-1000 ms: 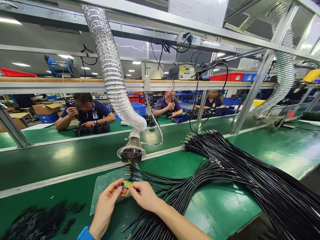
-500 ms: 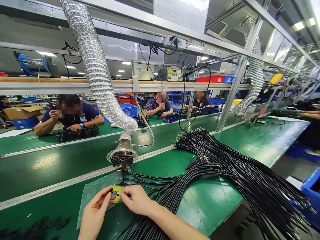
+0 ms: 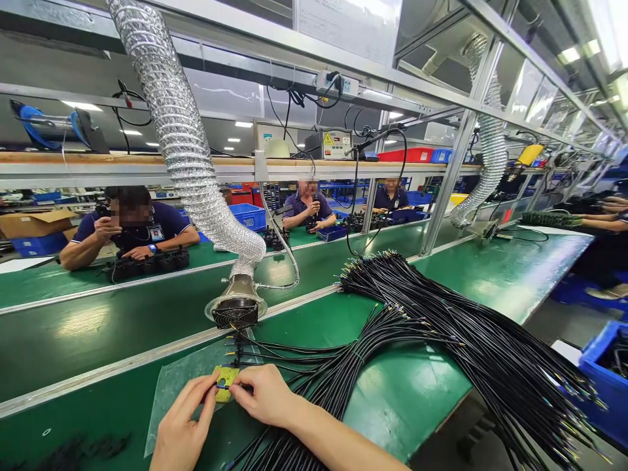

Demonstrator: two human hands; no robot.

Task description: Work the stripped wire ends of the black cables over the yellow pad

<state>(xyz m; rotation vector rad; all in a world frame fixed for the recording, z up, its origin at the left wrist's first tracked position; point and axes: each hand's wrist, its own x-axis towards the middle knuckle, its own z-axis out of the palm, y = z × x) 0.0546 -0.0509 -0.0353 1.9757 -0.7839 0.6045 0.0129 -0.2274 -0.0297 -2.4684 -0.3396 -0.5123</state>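
Observation:
Over a yellow sponge-like pad (image 3: 227,376), my two hands meet fingertip to fingertip. My left hand (image 3: 185,415) is closed in a pinch on a small dark part, mostly hidden by the fingers. My right hand (image 3: 265,394) pinches the end of a black cable, and a thin blue wire (image 3: 222,386) spans the gap between the fingertips. Under the pad lies a clear plastic bag (image 3: 164,399). Just beyond it, several cable ends with small black parts (image 3: 239,347) rest side by side below a fan.
A bundle of black cables (image 3: 353,353) runs beside my right arm; a larger bundle (image 3: 471,320) hangs over the bench edge. The duct with its fan (image 3: 236,311) hangs ahead. Loose black parts (image 3: 83,451) lie at lower left. Co-workers sit across the green bench (image 3: 294,320).
Both hands have shifted slightly left, and the left fingers have come over the dark part and the blue wire, hiding more of them. The whole view has moved a little.

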